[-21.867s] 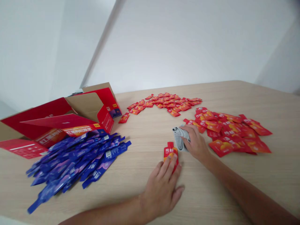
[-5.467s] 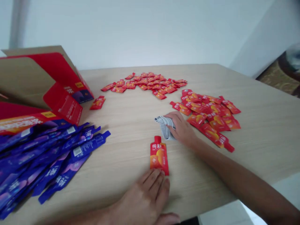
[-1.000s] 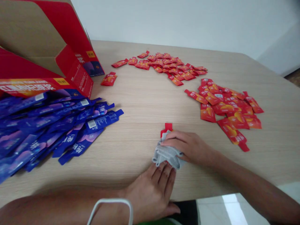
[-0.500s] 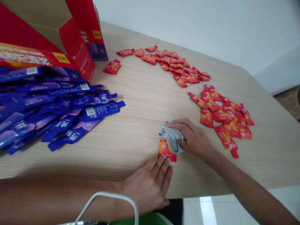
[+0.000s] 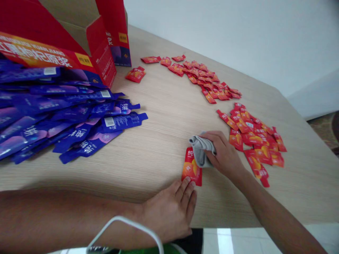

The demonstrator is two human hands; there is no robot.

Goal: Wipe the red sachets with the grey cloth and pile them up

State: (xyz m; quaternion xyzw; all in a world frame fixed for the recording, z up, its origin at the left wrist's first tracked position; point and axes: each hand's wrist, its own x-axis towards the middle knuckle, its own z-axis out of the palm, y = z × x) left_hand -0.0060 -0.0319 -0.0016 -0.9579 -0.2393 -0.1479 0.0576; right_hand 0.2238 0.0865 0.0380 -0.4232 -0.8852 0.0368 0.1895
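Fingers (image 5: 185, 185) of our left hand (image 5: 169, 211) lie flat, pinning the red sachet (image 5: 191, 168); just beyond it, our right hand (image 5: 225, 155) grips a grey cloth (image 5: 200, 151).

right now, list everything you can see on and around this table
red pouch: one, red and orange, near table edge, partly under the cloth
grey cloth: one, grey, bunched on the pouch's upper right part
red pouches, right pile: many, red and orange, right of the cloth
red pouches, far row: many, red and orange, far side of table
small red stack: a few, red, beside the box
blue pouches: many, blue and purple, heaped at left
open box: one, red with brown inside, far left
table: one, light wood
white cable: one, white, bottom edge
left hand: fingertips on the pouch's near end
right hand: gripping the cloth
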